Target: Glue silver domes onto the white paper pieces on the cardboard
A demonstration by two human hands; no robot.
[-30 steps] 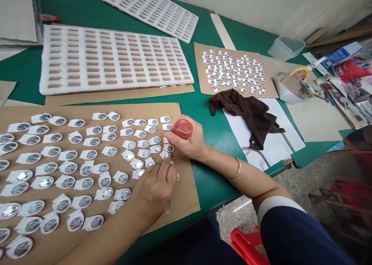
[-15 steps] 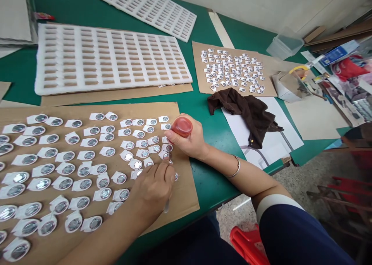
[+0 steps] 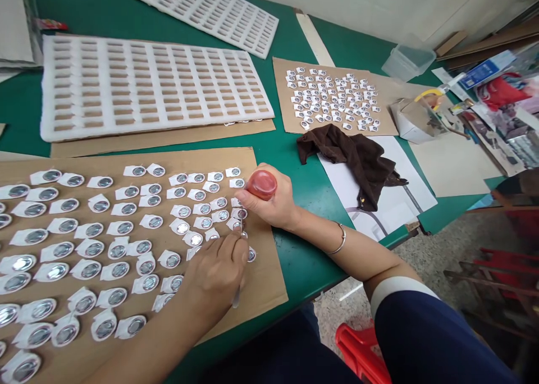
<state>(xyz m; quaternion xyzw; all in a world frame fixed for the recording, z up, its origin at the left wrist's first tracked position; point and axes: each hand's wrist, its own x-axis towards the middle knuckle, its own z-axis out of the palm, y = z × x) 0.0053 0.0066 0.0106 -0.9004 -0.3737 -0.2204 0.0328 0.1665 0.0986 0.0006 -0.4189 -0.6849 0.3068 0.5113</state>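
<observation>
My right hand (image 3: 269, 201) is closed around a rounded, reddish squeeze bottle (image 3: 261, 184). Its base faces up, and its lower end is mostly hidden near the right edge of the cardboard sheet (image 3: 265, 283). Just below, my left hand (image 3: 221, 266) pinches what look like metal tweezers (image 3: 236, 300). Their flat end sticks out under the palm, and their tip is by a small white tabbed piece with a shiny oval centre (image 3: 239, 214). Rows of the same pieces (image 3: 90, 269) cover the sheet, some hidden under my left hand and forearm.
Behind the sheet lie white slotted foam trays (image 3: 155, 89). A second cardboard (image 3: 282, 100) bears many smaller-looking pieces. To the right are a brown cloth (image 3: 353, 159) on white paper, an open box (image 3: 415, 123) and a clear plastic container (image 3: 406, 61). A red stool (image 3: 362, 350) stands below.
The view has shifted slightly, so things on the table appear a little further left. Both hands keep nearly the same grip and place over the same pieces.
</observation>
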